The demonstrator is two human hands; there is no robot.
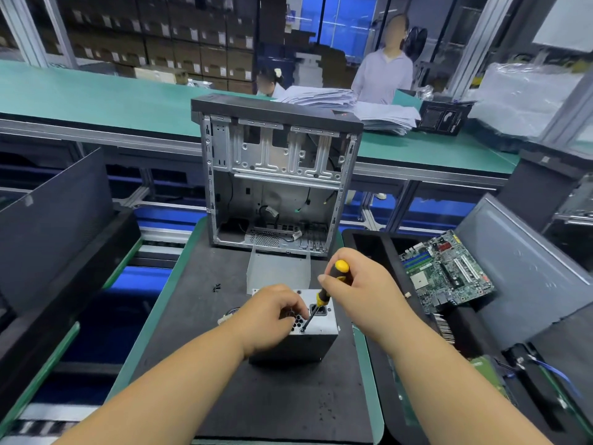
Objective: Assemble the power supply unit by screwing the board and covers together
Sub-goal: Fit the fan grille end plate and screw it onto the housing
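The scene is evenly and brightly lit from overhead, and only soft shadows are cast under the forearms onto the dark mat (pixel 282 403). Mild glare is seen on the plastic bag (pixel 526 97) at far right. Straight lines are bent toward the edges by the wide lens. The background is slightly soft, and two faces are blurred.

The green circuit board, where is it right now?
In the head view it lies at the right, in a black tray, right of the right hand holding the screwdriver.
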